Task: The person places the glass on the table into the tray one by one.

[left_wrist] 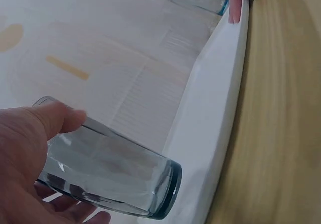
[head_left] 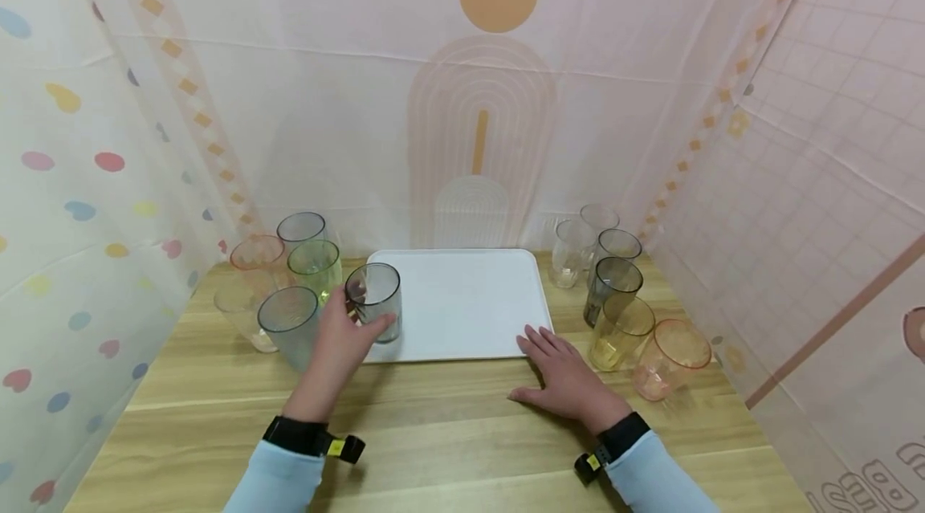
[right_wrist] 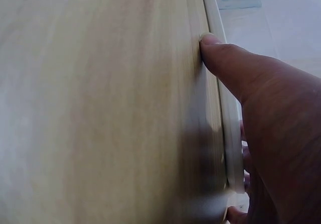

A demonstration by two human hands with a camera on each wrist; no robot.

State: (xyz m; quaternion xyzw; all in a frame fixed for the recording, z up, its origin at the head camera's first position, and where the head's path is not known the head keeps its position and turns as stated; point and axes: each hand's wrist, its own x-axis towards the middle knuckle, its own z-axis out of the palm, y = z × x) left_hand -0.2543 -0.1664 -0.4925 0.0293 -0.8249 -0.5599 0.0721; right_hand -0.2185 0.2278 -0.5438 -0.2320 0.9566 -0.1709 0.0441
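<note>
- Nearest you, your two light-blue sleeves come in over the wooden table [head_left: 448, 449], each wrist wearing a black band.
- Your left hand [head_left: 340, 348] curls its thumb and fingers around the grey glass [head_left: 376, 303], which stands upright on the left front corner of the white tray [head_left: 462, 300].
- The left wrist view adds what the head view cannot: the thumb lies across the glass [left_wrist: 108, 176] near its rim, the other fingers wrap underneath, and the thick base sits just beside the tray's raised edge [left_wrist: 220, 113].
- Your right hand [head_left: 567, 376] lies flat on the table with fingers spread and straight, fingertips at the tray's right front corner, holding nothing.
- The right wrist view shows the thumb [right_wrist: 235, 68] on the wood and the fingers over the tray's rim [right_wrist: 228, 133].
- A left cluster of glasses [head_left: 289, 280] stands close beside the held glass.
- A right cluster of glasses [head_left: 621, 304] stands near the tray's right edge.
- The middle of the tray is bare, and open wood runs along the front of the table.
</note>
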